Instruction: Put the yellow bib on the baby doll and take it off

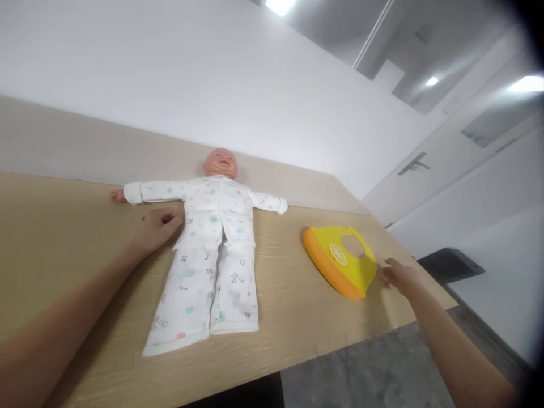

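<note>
Doll [216,226] lies face-up on worktop [63,249], arms out, in white printed sleepsuit, legs toward near edge. L hand [159,225] rests flat on worktop just beside doll's torso, at its armpit side; fingers loosely curled, tips touching or nearly touching the suit, nothing gripped. R hand [397,275] reaches to yellow bib [340,258] w/ orange rim, lying well apart from doll toward worktop's right end; fingers half-open, tips at bib's near-right edge, contact likely but not closed on it. Judgement: the step looks like the reach-and-grasp on bib, L hand steadying doll. Next move prob. calls for pinching bib rim, since it looks like stiff moulded stuff that may slide on the smooth top, while keeping the doll from shifting. Neck opening of bib faces up, away from R hand.
</note>
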`<state>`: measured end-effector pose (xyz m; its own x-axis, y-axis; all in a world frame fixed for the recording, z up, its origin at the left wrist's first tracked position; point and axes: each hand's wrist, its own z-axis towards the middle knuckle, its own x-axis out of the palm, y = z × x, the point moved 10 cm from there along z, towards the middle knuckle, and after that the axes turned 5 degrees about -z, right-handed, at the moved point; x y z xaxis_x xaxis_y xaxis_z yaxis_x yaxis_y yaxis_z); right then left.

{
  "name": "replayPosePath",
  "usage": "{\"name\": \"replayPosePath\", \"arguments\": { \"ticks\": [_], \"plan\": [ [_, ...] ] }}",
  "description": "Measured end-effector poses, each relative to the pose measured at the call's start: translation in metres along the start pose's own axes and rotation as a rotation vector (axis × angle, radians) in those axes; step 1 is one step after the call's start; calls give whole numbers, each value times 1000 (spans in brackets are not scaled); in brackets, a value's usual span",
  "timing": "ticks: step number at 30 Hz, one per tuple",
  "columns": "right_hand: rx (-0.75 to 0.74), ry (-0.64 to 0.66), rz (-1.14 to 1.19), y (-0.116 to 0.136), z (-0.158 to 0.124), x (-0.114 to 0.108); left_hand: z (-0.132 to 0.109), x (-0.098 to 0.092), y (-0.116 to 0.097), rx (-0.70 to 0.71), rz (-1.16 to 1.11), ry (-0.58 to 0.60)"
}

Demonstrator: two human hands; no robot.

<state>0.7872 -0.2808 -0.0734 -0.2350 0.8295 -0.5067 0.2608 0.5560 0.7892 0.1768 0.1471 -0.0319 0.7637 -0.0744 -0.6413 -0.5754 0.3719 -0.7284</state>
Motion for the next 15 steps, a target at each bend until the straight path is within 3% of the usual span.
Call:
{"name": "replayPosePath", "arguments": {
  "ticks": [9,15],
  "plan": [
    [124,242,179,-16,-42,27,-8,-5,-13,-79,53,14],
    [-23,356,317,-21,-61,52,-8,-7,-15,-70,50,-5]
  ]
}}
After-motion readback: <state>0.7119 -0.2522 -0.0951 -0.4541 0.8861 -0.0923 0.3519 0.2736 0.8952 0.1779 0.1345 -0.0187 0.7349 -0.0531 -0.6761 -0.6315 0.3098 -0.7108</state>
